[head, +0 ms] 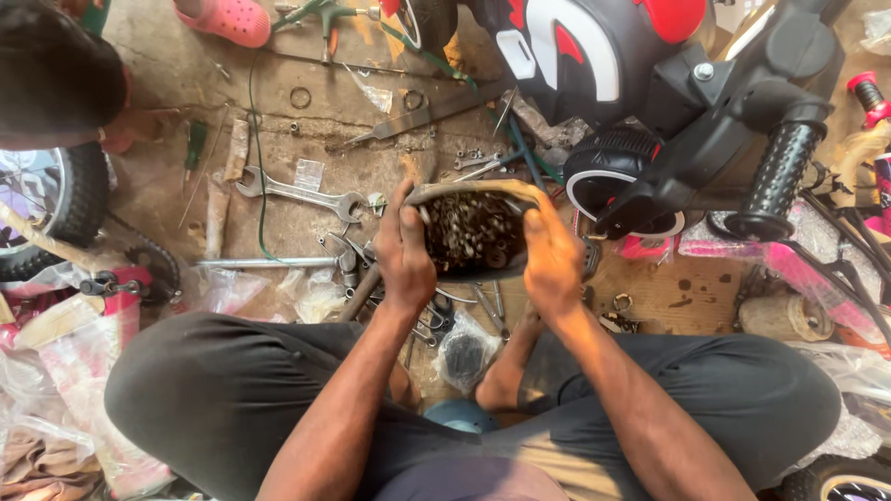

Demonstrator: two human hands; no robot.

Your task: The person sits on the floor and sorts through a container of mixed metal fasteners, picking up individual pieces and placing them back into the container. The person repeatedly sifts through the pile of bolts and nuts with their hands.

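Hands hold a worn bag of small metal parts (475,232) above the floor (167,195): our left hand (406,252) and right hand (551,260) grip its rim, fingers curled shut. Spanner (299,194) lies nearby.

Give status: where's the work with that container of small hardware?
Done: nothing looks fitted. In hand: left hand and right hand grip a worn container of small metal parts, held open. Left: wrench and loose tools lie untouched on the floor; the black-red-white kids' bike lies beside them.

Spanner (299,193), pink shoe (225,19), black handlebar grip (780,172)
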